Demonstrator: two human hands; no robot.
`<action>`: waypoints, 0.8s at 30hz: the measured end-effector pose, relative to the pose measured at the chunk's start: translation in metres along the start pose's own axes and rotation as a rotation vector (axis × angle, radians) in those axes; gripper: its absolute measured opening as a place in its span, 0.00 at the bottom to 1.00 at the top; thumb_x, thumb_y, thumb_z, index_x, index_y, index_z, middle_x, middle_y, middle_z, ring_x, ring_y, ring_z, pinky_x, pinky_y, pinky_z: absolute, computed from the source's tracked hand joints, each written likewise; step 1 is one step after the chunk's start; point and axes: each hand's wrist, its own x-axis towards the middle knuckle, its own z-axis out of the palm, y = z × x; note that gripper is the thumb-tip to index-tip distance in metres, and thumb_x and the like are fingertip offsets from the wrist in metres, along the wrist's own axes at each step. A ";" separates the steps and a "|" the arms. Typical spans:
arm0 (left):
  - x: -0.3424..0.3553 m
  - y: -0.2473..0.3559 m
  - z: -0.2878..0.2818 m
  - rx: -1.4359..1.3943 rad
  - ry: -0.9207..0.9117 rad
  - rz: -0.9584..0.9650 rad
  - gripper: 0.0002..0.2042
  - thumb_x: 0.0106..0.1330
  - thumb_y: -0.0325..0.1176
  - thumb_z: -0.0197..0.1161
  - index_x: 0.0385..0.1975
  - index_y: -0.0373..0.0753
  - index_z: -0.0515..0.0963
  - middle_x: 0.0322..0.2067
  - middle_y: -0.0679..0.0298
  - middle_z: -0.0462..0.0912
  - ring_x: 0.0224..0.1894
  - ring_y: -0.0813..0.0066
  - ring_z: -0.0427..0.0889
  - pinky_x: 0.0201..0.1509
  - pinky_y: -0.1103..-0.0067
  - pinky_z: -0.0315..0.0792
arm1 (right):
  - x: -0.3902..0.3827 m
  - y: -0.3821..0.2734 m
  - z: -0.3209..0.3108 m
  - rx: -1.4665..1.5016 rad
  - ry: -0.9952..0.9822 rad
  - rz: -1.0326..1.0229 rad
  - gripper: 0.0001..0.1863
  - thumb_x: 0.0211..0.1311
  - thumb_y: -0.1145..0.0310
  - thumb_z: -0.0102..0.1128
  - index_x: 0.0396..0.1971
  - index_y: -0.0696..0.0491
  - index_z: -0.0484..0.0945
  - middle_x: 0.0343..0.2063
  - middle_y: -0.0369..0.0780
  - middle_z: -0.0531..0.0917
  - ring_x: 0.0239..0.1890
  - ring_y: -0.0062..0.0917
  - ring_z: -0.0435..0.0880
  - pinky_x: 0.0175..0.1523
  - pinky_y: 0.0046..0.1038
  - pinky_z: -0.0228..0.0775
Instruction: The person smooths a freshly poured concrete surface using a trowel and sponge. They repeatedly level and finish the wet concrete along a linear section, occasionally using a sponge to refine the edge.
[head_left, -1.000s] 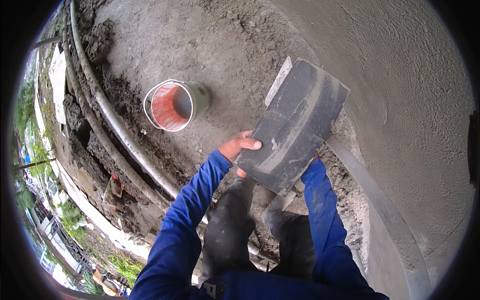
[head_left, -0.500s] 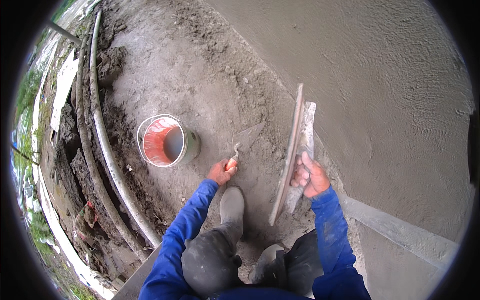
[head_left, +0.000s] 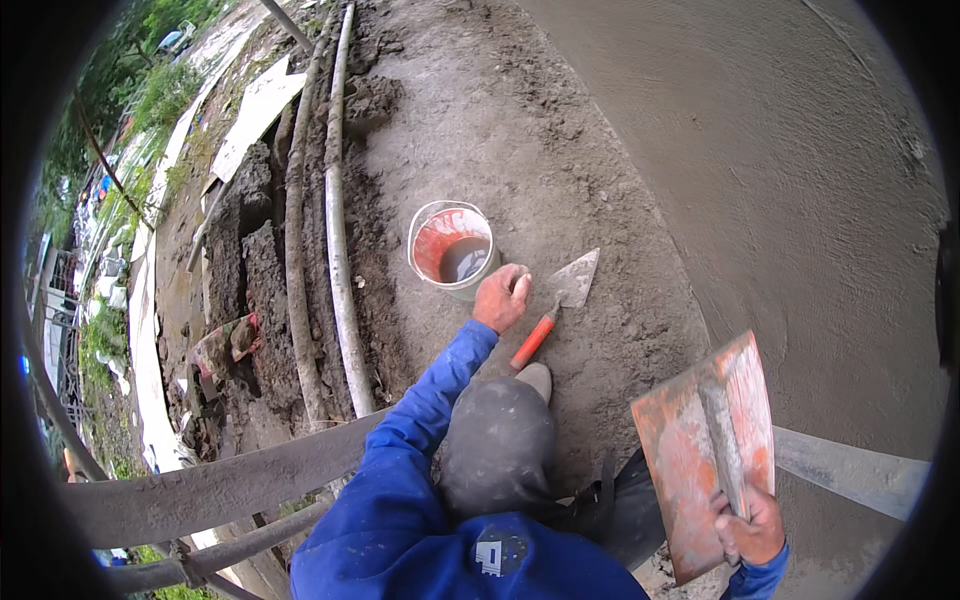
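Note:
My right hand [head_left: 752, 528] grips the lower end of the bar handle on a plastering float [head_left: 675, 440], a rectangular board smeared orange and grey. The float's handle side faces me. My left hand [head_left: 503, 298], fingers curled in, is beside the right side of a bucket [head_left: 478, 222]; whatever it may hold is hidden. The bucket is red inside, with a wire handle and grey liquid in it. A pointed trowel [head_left: 575, 280] with an orange handle lies on the ground just right of my left hand, its handle end near my boot [head_left: 537, 380].
A smooth grey plastered surface [head_left: 800, 200] fills the right side. Two long pipes [head_left: 340, 220] run along the left, beside broken dark soil. A plank [head_left: 230, 470] and a bar [head_left: 230, 550] cross at lower left. A pale strip [head_left: 850, 470] stands at right.
My left hand has let go of the trowel, which now lies on the ground, and has moved beside the bucket. My right hand has turned the float handle side toward me. The view has shifted.

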 end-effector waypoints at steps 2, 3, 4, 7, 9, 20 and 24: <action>0.025 -0.033 -0.014 0.062 0.211 0.040 0.10 0.63 0.36 0.57 0.33 0.37 0.79 0.31 0.48 0.82 0.37 0.49 0.82 0.43 0.64 0.74 | -0.040 0.022 -0.005 -0.331 0.016 -0.126 0.23 0.51 0.65 0.71 0.43 0.62 0.75 0.25 0.39 0.81 0.28 0.23 0.81 0.33 0.26 0.74; 0.035 -0.046 -0.014 0.105 0.244 -0.020 0.10 0.63 0.36 0.56 0.33 0.37 0.80 0.32 0.47 0.82 0.37 0.48 0.82 0.43 0.62 0.74 | -0.051 0.015 0.000 -0.358 0.026 -0.051 0.19 0.53 0.66 0.69 0.41 0.59 0.76 0.32 0.40 0.80 0.36 0.26 0.78 0.44 0.29 0.67; 0.036 -0.090 -0.031 0.279 0.180 -0.109 0.11 0.63 0.36 0.54 0.34 0.37 0.80 0.33 0.47 0.83 0.38 0.48 0.83 0.46 0.60 0.75 | -0.057 0.003 0.011 -0.375 -0.008 0.017 0.14 0.55 0.66 0.67 0.40 0.56 0.78 0.38 0.41 0.80 0.45 0.30 0.75 0.56 0.32 0.60; 0.080 -0.214 -0.071 0.727 -0.344 -0.153 0.14 0.61 0.36 0.53 0.39 0.36 0.81 0.42 0.45 0.82 0.46 0.47 0.81 0.52 0.63 0.74 | -0.077 -0.006 0.007 -0.454 -0.016 0.107 0.12 0.56 0.68 0.65 0.40 0.53 0.80 0.43 0.45 0.80 0.54 0.36 0.73 0.67 0.37 0.55; 0.100 -0.254 -0.065 0.693 -0.528 -0.113 0.15 0.59 0.33 0.55 0.43 0.37 0.82 0.44 0.47 0.82 0.49 0.52 0.81 0.54 0.66 0.74 | -0.095 0.018 -0.007 -0.264 0.065 0.341 0.13 0.53 0.71 0.65 0.39 0.55 0.80 0.42 0.46 0.79 0.52 0.39 0.74 0.64 0.37 0.59; 0.096 -0.218 0.017 1.002 -0.778 -0.388 0.28 0.66 0.37 0.50 0.68 0.44 0.60 0.67 0.53 0.63 0.68 0.57 0.64 0.69 0.59 0.58 | -0.194 0.379 -0.060 -0.419 0.903 0.390 0.31 0.56 0.67 0.67 0.59 0.60 0.66 0.51 0.49 0.76 0.54 0.37 0.74 0.56 0.37 0.70; 0.100 -0.217 -0.017 1.108 -0.852 -0.425 0.23 0.67 0.37 0.48 0.63 0.45 0.69 0.62 0.58 0.71 0.65 0.60 0.70 0.64 0.59 0.63 | -0.162 0.440 -0.064 -0.595 0.940 0.493 0.35 0.57 0.63 0.67 0.60 0.61 0.63 0.53 0.51 0.74 0.55 0.39 0.74 0.56 0.38 0.70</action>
